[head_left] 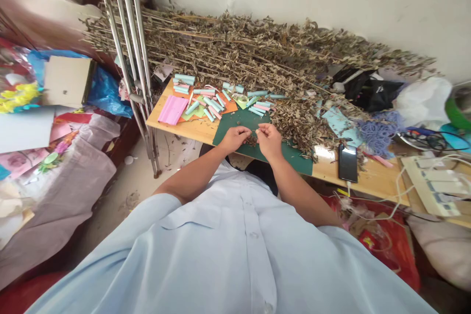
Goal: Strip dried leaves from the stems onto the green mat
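Observation:
Above the front part of a green mat (pixel 231 125), my left hand (pixel 235 139) and my right hand (pixel 270 141) face each other with a small gap between them. Both have thumb and fingers pinched together. Whatever they pinch is too small to make out. Brown dried leaf bits (pixel 251 140) lie on the mat between and below them. A heap of dried leaves (pixel 294 127) covers the mat's right side. Behind the hands lie several pale blue and pink paper rolls (pixel 217 103), some on green and orange paper sheets. A pink paper packet (pixel 172 110) rests further left.
Long dried leafy stalks (pixel 235 44) are piled along the wall. A metal crutch (pixel 128 34) stands at the table's left. On the right are a black phone (pixel 348 163) with a cable, purple yarn (pixel 381 132), a blue paper piece (pixel 342 125) and a power strip (pixel 434 184).

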